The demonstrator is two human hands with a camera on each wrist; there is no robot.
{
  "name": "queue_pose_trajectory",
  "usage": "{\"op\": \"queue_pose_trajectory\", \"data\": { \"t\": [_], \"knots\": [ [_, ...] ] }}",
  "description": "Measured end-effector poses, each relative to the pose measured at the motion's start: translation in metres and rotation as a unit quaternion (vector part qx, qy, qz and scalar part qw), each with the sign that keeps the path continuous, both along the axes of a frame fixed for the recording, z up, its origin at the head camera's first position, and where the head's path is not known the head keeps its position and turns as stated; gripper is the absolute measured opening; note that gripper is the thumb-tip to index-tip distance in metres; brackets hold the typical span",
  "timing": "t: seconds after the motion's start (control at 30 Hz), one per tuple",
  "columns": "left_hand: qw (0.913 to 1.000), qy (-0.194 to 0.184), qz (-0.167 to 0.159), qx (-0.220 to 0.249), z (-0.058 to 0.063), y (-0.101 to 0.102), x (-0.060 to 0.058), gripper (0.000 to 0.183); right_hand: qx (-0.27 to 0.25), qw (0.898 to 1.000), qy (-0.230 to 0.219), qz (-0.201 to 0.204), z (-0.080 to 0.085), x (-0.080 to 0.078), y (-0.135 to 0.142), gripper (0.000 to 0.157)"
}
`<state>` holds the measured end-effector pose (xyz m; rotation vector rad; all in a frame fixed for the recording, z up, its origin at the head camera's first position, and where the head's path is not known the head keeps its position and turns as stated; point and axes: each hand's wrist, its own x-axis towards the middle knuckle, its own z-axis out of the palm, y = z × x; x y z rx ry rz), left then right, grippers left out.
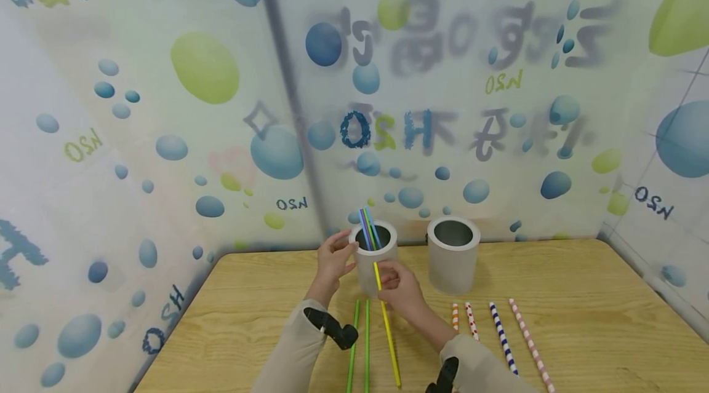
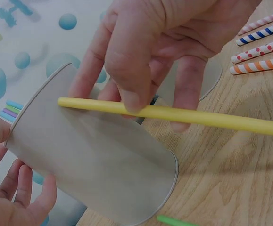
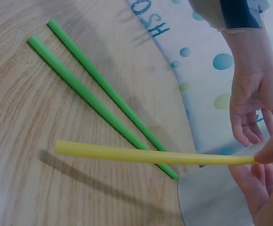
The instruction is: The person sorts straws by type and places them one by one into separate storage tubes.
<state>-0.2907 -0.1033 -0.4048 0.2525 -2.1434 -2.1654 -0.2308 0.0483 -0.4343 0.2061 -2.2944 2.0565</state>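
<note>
In the head view my right hand point(image 1: 403, 287) pinches a yellow straw point(image 1: 389, 334) near its upper end, in front of the left grey-white cylindrical cup point(image 1: 370, 270). The right wrist view shows the straw's lower part raised off the table, casting a shadow. My left hand point(image 1: 333, 262) is at that cup's left side, its fingertips by the rim and its fingers loosely bent. Several blue, purple and green straws point(image 1: 367, 228) stand in the cup, leaning left. Two green straws point(image 3: 86, 94) lie side by side on the wooden table.
A second cylindrical cup point(image 1: 454, 264) stands to the right, its dark inside visible. Striped and dotted paper straws point(image 1: 503, 337) lie at the right front of the wooden table point(image 1: 587, 294). A printed curtain point(image 1: 388, 91) hangs behind the table.
</note>
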Motion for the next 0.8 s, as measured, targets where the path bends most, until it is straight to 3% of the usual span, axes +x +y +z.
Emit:
{"op": "queue_pose_trajectory", "data": {
  "t": [0.33, 0.5, 0.8],
  "knots": [
    [1.0000, -0.009, 0.004, -0.002, -0.001, -0.002, -0.001, 0.035, -0.011, 1.000, 0.019, 0.000, 0.014, -0.003, 0.008, 0.053],
    [1.0000, -0.002, 0.002, -0.001, -0.002, -0.003, -0.001, 0.036, -0.015, 0.999, 0.042, -0.011, 0.019, -0.010, 0.013, 0.053],
    [1.0000, -0.002, -0.001, 0.005, -0.001, -0.001, -0.001, 0.036, -0.007, 0.996, 0.091, -0.023, 0.042, -0.028, 0.015, 0.049]
  ]
}}
